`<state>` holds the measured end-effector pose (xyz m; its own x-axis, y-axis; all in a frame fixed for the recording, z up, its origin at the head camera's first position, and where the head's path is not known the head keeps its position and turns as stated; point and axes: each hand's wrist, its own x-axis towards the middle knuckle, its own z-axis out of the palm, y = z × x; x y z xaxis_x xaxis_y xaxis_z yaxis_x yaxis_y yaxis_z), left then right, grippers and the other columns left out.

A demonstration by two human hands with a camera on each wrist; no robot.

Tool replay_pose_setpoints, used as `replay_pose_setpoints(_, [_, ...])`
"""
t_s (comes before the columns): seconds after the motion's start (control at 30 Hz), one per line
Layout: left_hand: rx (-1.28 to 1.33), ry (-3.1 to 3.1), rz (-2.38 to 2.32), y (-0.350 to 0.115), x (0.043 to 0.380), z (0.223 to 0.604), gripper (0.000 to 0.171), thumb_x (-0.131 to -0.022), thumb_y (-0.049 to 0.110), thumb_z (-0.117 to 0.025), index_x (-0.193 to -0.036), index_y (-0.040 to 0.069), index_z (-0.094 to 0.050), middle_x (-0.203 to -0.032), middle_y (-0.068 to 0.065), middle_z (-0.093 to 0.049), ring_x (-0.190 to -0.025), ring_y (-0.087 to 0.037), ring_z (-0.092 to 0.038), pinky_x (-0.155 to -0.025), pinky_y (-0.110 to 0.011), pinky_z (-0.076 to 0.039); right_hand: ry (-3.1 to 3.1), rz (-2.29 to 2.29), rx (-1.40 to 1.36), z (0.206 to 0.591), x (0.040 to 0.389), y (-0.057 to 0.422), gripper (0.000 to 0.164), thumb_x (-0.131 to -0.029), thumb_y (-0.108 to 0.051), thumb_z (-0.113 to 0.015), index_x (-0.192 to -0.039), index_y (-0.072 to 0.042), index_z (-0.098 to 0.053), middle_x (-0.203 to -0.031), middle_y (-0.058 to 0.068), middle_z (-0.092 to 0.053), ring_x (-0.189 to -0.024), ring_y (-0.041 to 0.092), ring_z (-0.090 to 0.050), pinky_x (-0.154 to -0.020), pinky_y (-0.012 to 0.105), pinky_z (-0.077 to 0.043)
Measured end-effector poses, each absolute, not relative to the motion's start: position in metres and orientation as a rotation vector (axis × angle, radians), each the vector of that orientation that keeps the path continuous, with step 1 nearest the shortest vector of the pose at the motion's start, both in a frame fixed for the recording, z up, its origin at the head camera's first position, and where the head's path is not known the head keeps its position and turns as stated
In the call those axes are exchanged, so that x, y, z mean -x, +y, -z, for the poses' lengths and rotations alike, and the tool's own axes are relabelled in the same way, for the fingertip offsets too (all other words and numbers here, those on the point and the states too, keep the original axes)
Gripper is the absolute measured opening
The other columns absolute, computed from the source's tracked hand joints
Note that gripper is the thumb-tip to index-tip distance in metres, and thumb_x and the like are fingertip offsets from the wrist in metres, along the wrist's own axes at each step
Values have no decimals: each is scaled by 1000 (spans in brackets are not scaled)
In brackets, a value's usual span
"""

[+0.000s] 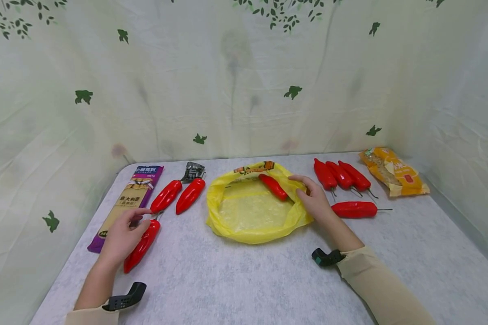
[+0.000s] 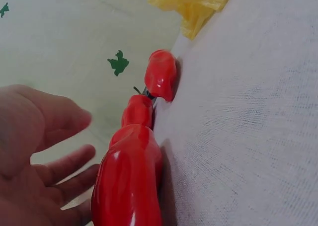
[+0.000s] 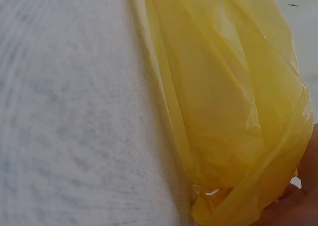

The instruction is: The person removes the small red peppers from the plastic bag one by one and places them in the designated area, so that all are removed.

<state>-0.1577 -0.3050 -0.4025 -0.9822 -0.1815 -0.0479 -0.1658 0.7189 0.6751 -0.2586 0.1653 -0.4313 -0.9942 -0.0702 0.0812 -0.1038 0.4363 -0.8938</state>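
Note:
A yellow plastic bag (image 1: 254, 235) lies with its mouth spread wide, and one red chili pepper (image 1: 273, 187) is inside. At the bag's right rim, my right hand (image 1: 314, 198) pinches the plastic between thumb and fingers; folds of the bag (image 3: 223, 112) fill much of the right wrist view. My left hand (image 1: 122, 237) hovers over the stem end of a red pepper (image 1: 143, 247) at the left. Its thumb and fingers are apart beside that pepper (image 2: 130, 181) in the left wrist view, with nothing between them. Two more peppers (image 1: 166, 196) (image 1: 190, 196) lie just beyond.
A purple pasta packet (image 1: 130, 198) lies beside the left hand, with a small black packet (image 1: 193, 171) behind the peppers. Several red peppers (image 1: 354, 209) are right of the bag. An orange food packet (image 1: 394, 174) sits at the back right corner. A patterned curtain (image 1: 166, 81) hangs behind.

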Motion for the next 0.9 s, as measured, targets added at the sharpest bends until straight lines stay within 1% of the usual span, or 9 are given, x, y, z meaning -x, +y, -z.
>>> replay_pose_setpoints(0.17, [-348,-2729,1167,-296,159,399,39,-98,29,-51,-134,15,-52,-138,-17,-45,-129,-37,-41,-98,-56,-48,-2622,-1656,-154,426,257,167,38,-94,-15,-51,-129,-30,-56,-144,-2,-47,-127,23,-42,-108,44,-44])
replay_pose_setpoints(0.3, [-332,-2655,1117,-288,161,399,35,-98,26,-52,-131,17,-55,-134,-11,-49,-124,-30,-47,-95,-45,-52,-2604,-1680,-143,421,256,167,38,-95,-16,-50,-128,-32,-56,-143,-3,-47,-126,23,-41,-106,43,-45])
replay_pose_setpoints(0.4, [-291,-2608,1107,-282,163,400,33,-98,24,-52,-129,17,-56,-133,-8,-50,-122,-27,-48,-96,-45,-51,-2597,-1681,-150,419,256,166,37,-95,-16,-50,-128,-32,-57,-143,-4,-47,-126,23,-42,-106,43,-45])
replay_pose_setpoints(0.53, [-158,-2549,1126,-270,167,399,30,-97,22,-52,-127,16,-57,-131,-6,-53,-122,-23,-48,-99,-51,-47,-2569,-1684,-171,418,255,165,38,-95,-14,-50,-128,-30,-57,-143,-4,-48,-128,22,-42,-106,44,-45])
replay_pose_setpoints(0.73, [78,-2526,1083,-251,182,388,26,-97,18,-54,-122,14,-60,-124,-3,-57,-115,-18,-52,-91,-38,-48,-2540,-1669,-193,417,255,166,38,-95,-14,-50,-129,-30,-57,-143,-3,-49,-131,22,-42,-107,45,-45])
replay_pose_setpoints(0.83, [164,-2526,1097,-238,191,380,26,-96,18,-55,-122,16,-60,-123,-1,-58,-113,-16,-53,-92,-35,-48,-2533,-1664,-208,416,256,167,38,-95,-14,-50,-129,-30,-57,-143,-3,-49,-130,22,-43,-107,45,-45])
replay_pose_setpoints(0.9, [247,-2522,1105,-229,199,376,27,-96,17,-56,-122,16,-60,-122,-1,-59,-112,-17,-54,-92,-37,-50,-2522,-1667,-220,416,256,167,38,-95,-13,-50,-129,-29,-57,-142,-3,-49,-129,22,-43,-107,45,-45])
